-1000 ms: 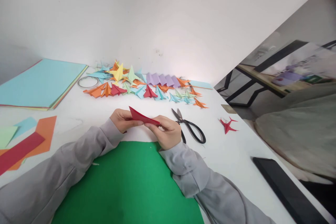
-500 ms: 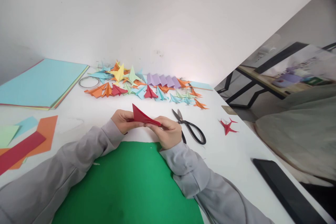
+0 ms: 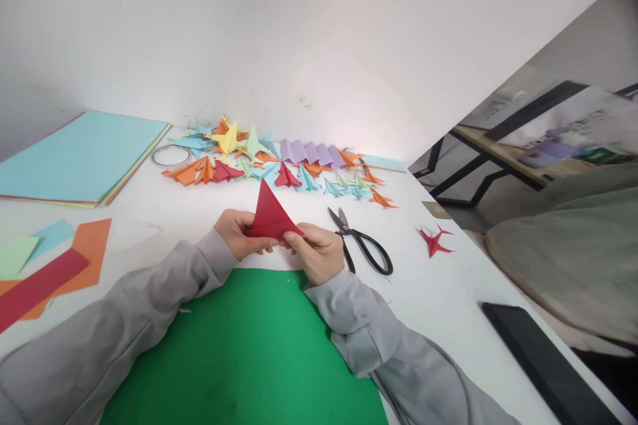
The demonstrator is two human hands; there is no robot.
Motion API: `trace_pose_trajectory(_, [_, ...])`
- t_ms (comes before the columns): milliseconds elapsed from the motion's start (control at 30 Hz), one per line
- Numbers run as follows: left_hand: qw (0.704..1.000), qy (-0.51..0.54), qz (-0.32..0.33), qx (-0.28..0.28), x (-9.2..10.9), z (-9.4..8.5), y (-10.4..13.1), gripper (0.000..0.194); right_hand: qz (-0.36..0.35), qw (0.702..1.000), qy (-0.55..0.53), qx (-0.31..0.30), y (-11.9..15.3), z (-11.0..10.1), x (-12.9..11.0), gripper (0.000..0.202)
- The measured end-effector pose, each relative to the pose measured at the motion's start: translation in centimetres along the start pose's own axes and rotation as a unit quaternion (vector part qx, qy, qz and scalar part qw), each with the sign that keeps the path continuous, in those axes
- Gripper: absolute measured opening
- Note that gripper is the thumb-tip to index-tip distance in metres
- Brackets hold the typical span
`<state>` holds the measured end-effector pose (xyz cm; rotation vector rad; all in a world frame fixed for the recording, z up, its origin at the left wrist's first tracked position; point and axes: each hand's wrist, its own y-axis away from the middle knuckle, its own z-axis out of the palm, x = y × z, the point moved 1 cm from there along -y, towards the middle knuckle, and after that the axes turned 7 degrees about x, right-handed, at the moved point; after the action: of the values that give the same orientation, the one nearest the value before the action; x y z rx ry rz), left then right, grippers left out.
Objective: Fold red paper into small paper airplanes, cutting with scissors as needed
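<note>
A folded red paper [image 3: 272,214] with a tall pointed tip is held up above the far edge of a green mat [image 3: 244,345]. My left hand [image 3: 239,234] pinches its left lower corner between thumb and fingers. On the other side, my right hand [image 3: 319,251] grips the right lower corner, thumb on the front. Black-handled scissors [image 3: 366,242] lie with blades parted just right of my right hand. Farther right rests a small red folded paper figure [image 3: 435,241].
Several colourful folded papers [image 3: 286,175] line the wall. A wire coil [image 3: 170,155] and a stack of blue sheets [image 3: 82,156] lie at the left, with loose strips [image 3: 90,252] nearer. A black flat object [image 3: 548,358] is at the right edge, beside a person's clothing [image 3: 568,246].
The red paper has tilted upright, so its front face shows broader and its tip stands higher. Both hands still hold it, with fingers slightly shifted.
</note>
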<state>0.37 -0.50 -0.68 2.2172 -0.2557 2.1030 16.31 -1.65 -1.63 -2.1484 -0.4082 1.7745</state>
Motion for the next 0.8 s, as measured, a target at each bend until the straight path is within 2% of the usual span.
trace_pose_trajectory(200, [1.0,0.0,0.003,0.001,0.1,0.1,0.0,0.024,-0.004,1.0,0.006,-0.006,0.0,-0.2,-0.1,0.031])
trace_pose_trajectory(367, [1.0,-0.001,-0.011,0.008,0.2,0.0,0.0,0.024,0.035,0.999,-0.016,-0.01,0.0,-0.1,0.1,0.043])
trace_pose_trajectory(567, [1.0,0.013,-0.019,-0.002,-0.1,0.1,0.1,0.026,0.053,0.998,-0.018,-0.001,0.0,0.3,0.7,0.023])
trace_pose_trajectory(667, [0.999,0.038,-0.014,0.014,0.2,0.2,0.3,0.026,0.063,0.998,-0.02,0.003,0.0,0.3,1.1,0.022])
trace_pose_trajectory(800, [0.996,0.076,-0.015,0.035,1.0,-0.2,0.3,0.028,0.119,0.992,-0.043,0.004,0.0,0.2,1.1,0.023])
